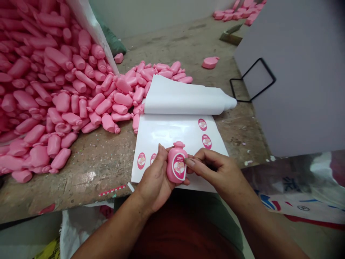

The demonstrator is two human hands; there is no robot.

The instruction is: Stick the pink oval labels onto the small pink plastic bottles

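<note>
A pink bottle (172,172) with an oval label reading "BABY" on its front lies upright in my left hand (157,180), whose fingers wrap round it. My right hand (212,167) is at the bottle's right side, thumb and forefinger closed together at the label's right edge; whether anything is between them is too small to tell. Beneath both hands lies a white sticker sheet (167,126) with a few oval labels at its left and right, its upper sheets folded back.
Many pink bottles (99,97) spill from a white sack (94,32) at the left. A lone pink bottle (210,62) lies behind the sheets. A grey panel (299,79) and a black wire frame (252,81) stand at the right.
</note>
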